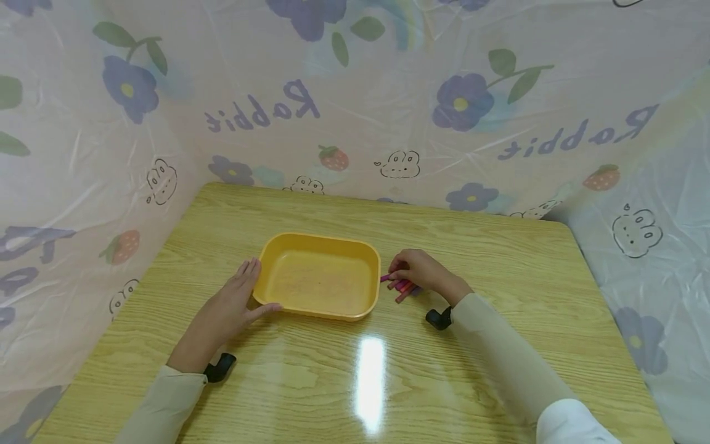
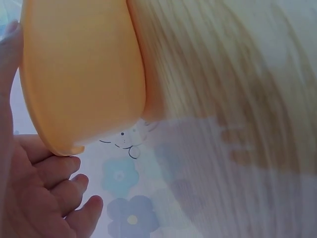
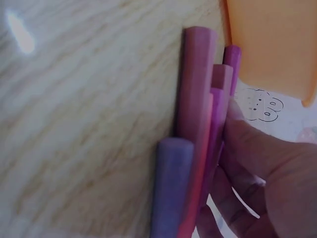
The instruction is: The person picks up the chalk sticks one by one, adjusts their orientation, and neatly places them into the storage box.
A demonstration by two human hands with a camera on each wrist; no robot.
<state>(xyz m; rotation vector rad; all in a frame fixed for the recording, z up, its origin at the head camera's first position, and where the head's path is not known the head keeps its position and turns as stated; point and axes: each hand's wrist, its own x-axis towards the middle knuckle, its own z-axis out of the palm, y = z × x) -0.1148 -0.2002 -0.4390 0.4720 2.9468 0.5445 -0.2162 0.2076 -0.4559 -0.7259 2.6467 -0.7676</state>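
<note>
A yellow plastic tray (image 1: 318, 312) with rounded corners stands on the table. My left hand (image 1: 230, 305) rests against its left end, fingers along the left wall and thumb by the near rim; in the left wrist view several fingertips show beyond the rim. At the tray's right side, my right hand (image 1: 420, 269) pinches a thin magenta stick (image 3: 235, 62) between thumb and fingers. Beneath that hand lie several faceted, blunt-ended sticks: a dusky pink stick (image 3: 197, 79), a purple stick (image 3: 173, 183) and a red-pink stick (image 3: 194, 198) among them.
The wood-grain table (image 1: 310, 394) is bounded at the back and sides by a printed plastic sheet (image 1: 377, 80). Black wrist mounts, a left mount (image 1: 220, 368) and a right mount (image 1: 439, 319), sit at the sleeve cuffs. Light glares off the tabletop in front.
</note>
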